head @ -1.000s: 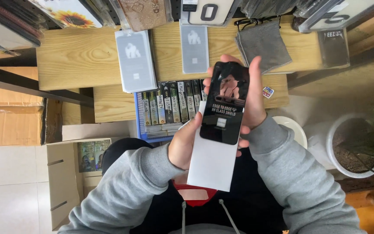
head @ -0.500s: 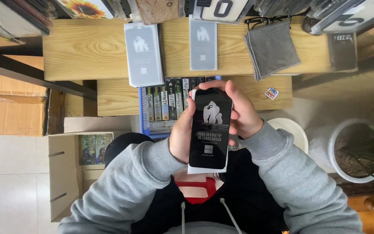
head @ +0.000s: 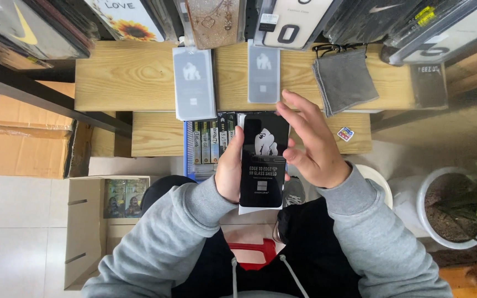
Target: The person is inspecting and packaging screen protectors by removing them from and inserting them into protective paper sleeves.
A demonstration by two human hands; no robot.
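A glossy black rectangular package (head: pixel 264 159) with a white animal figure and a white backing sits upright in the left hand (head: pixel 229 171). Two pale grey flat packages (head: pixel 194 83) (head: pixel 263 72) lie on the desk (head: pixel 122 77) near its far edge. A blue tray of slim dark boxes (head: pixel 208 140) stands on the lower shelf, at its front edge.

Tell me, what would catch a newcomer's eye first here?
The glossy black screen-protector pack at centre, gripped by the left hand while the right hand hovers open beside it. Beyond, two grey packs and a grey cloth lie on the wooden shelf.
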